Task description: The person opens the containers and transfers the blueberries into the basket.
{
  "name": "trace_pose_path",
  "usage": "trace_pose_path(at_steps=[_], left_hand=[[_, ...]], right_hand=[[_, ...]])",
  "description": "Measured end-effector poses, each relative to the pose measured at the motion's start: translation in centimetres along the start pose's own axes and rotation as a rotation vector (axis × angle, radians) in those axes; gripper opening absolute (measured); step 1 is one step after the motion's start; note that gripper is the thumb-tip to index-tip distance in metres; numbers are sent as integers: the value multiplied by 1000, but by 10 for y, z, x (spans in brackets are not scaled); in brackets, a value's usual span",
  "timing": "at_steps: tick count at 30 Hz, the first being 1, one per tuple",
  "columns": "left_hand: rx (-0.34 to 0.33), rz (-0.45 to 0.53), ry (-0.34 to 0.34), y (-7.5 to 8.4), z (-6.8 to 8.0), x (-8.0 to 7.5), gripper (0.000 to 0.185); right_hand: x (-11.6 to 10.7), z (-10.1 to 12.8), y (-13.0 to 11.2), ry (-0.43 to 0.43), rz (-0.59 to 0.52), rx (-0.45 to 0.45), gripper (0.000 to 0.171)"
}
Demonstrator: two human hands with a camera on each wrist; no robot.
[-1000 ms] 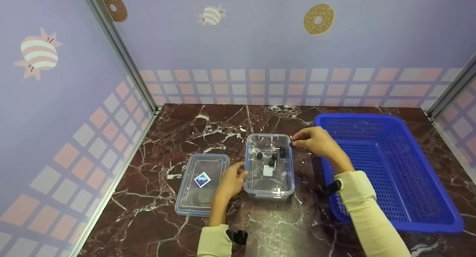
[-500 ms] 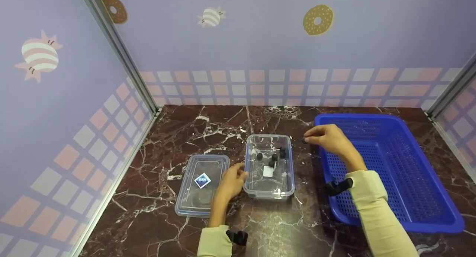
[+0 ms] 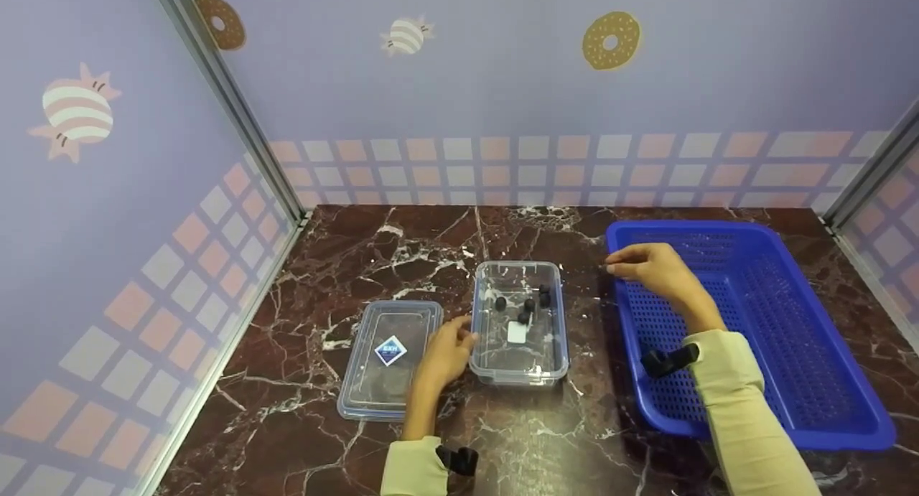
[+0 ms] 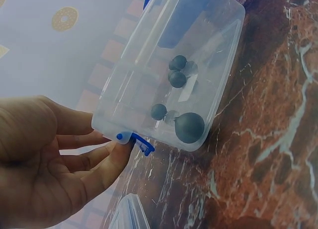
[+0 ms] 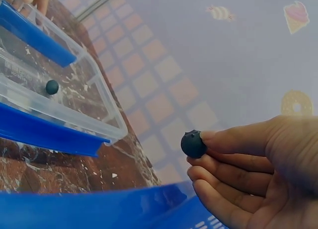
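Note:
A clear plastic food container [image 3: 520, 367] stands uncovered mid-table, with several blueberries [image 4: 190, 127] inside. My left hand [image 3: 446, 351] holds its left rim; in the left wrist view, fingertips are at the rim and blue clip [image 4: 143, 143]. Between thumb and fingertips, my right hand [image 3: 657, 270] pinches one dark blueberry [image 5: 193, 144], its small crown showing in the right wrist view. That hand is over the left rim of a blue plastic basket [image 3: 833, 338]; the head view mostly hides its berry behind the fingertips.
A clear lid [image 3: 366, 388] with a blue diamond label lies left of the container, partly behind my left forearm. A white square [image 3: 517, 332] shows at the container's bottom. Patterned wall panels [image 3: 459, 87] border the marbled table [image 3: 531, 446] at back and sides.
My right hand has moved right, from the container's right rim to the basket's left rim, carrying the blueberry. My left hand has stayed at the container.

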State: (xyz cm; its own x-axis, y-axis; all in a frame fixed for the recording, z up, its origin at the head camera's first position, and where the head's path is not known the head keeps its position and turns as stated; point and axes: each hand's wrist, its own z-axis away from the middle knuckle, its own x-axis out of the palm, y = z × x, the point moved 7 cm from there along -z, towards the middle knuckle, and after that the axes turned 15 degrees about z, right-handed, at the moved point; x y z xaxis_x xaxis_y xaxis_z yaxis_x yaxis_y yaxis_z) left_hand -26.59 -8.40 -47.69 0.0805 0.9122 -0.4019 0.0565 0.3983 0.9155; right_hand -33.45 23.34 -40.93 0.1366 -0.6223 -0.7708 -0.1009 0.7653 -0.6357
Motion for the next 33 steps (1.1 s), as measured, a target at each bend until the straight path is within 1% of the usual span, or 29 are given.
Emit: trace_pose_path(at_steps=[2, 5, 12, 15, 19, 22, 25, 28, 33], left_hand=[[-9, 1, 2, -1, 0, 0, 38], [-5, -8, 0, -1, 0, 0, 38], [-22, -10, -3, -2, -1, 1, 39], [-17, -11, -5, -1, 0, 1, 39], [-1, -20, -2, 0, 0, 1, 38], [4, -22, 4, 0, 1, 0, 37], [3, -23, 7, 0, 1, -1, 37], [12, -24, 8, 0, 1, -1, 37], [3, -13, 4, -1, 1, 0, 37]], right_hand=[[-3, 0, 3, 3, -11, 1, 33], [-9, 1, 7, 13, -24, 2, 34], [-21, 3, 20, 24, -36, 31, 37], [-21, 3, 29, 12, -67, 41, 40], [-17, 1, 43, -16, -132, 74, 42], [-13, 0, 51, -41, -155, 103, 44], [-9, -2, 59, -67, -144, 122, 46], [-4, -4, 66, -85, -102, 131, 44], [2, -8, 74, -110, -46, 149, 41]])
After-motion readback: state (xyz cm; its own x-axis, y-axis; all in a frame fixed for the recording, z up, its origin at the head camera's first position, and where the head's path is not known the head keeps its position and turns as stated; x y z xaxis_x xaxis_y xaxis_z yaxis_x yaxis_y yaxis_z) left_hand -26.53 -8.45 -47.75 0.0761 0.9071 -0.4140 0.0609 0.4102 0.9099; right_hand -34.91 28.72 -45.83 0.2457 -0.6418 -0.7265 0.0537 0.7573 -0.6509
